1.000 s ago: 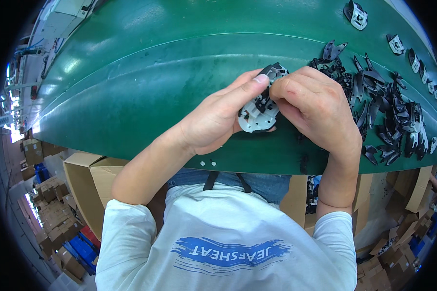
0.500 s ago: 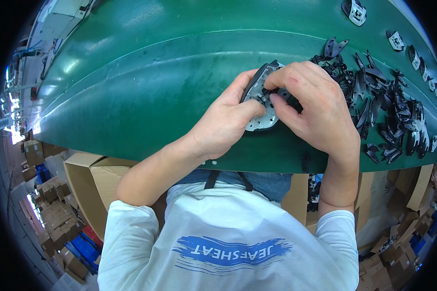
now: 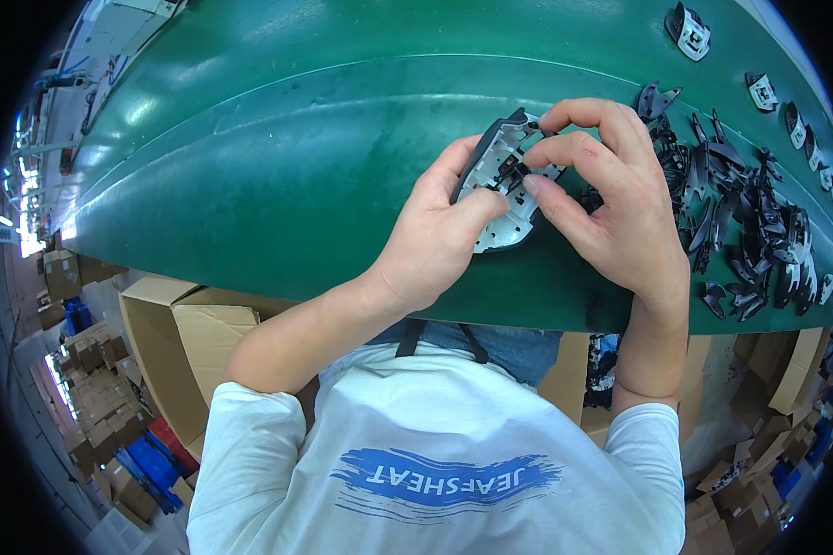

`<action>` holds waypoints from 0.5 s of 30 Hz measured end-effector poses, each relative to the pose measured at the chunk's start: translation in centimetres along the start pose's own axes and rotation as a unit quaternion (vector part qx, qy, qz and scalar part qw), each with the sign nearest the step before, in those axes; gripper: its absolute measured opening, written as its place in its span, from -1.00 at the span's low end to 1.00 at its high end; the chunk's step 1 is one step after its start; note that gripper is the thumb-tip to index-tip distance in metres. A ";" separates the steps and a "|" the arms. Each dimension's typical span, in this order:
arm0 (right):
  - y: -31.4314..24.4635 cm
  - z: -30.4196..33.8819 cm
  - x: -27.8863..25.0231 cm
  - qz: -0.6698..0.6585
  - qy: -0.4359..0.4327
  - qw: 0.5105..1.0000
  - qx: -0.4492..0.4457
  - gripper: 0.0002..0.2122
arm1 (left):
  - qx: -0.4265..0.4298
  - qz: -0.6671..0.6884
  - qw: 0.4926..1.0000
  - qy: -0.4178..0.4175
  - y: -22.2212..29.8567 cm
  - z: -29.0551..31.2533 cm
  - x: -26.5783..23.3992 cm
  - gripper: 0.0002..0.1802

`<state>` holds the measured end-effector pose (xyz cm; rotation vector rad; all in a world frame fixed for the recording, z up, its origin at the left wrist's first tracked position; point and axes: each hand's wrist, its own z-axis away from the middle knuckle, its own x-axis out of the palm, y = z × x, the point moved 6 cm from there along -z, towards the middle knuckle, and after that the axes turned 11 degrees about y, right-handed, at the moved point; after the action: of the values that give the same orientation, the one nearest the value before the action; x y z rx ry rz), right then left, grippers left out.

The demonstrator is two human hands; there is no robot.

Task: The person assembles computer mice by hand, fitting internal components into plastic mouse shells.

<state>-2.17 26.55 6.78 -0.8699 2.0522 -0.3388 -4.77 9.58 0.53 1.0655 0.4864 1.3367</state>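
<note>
My left hand (image 3: 435,227) grips the left side of a mouse shell (image 3: 502,233), black outside and light grey inside. Its thumb presses on the inner face, and its other fingers go behind the rim. A small black plastic part (image 3: 511,170) sits in the middle of the shell, between the thumb and a bent finger of my right hand (image 3: 611,190). The right index fingertip rests near the shell's upper edge. Beside my right hand lies a heap of black plastic pieces (image 3: 757,199), several of them wing-shaped.
Under everything is a green table (image 3: 278,176). Several more grey-and-black shells, one a shell at the far right (image 3: 690,33), stand in a row along the right rim. An open cardboard box (image 3: 162,356) stands below the table edge on the left; stacked cartons (image 3: 102,384) lie beyond it.
My right fingers have spread and drawn back a little, so more of the shell's inside and the small black part shows. My left hand keeps its hold.
</note>
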 end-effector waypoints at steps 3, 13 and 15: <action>-0.1 0.2 0.3 0.005 -0.001 1.000 0.017 -0.77 | 0.030 -0.022 0.999 -0.018 0.0 0.2 0.1 -0.40; 0.0 0.5 0.5 -0.090 0.012 0.992 0.092 -0.70 | 0.087 -0.030 0.996 -0.017 0.0 0.4 0.7 -0.40; 0.2 0.7 0.4 -0.112 0.004 0.986 0.122 -0.61 | 0.091 -0.015 0.996 -0.013 0.4 0.6 1.0 -0.41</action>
<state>-1.81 26.42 6.01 -0.9477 1.8745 -0.7017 -4.29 10.24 1.38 1.2188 0.6102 1.2685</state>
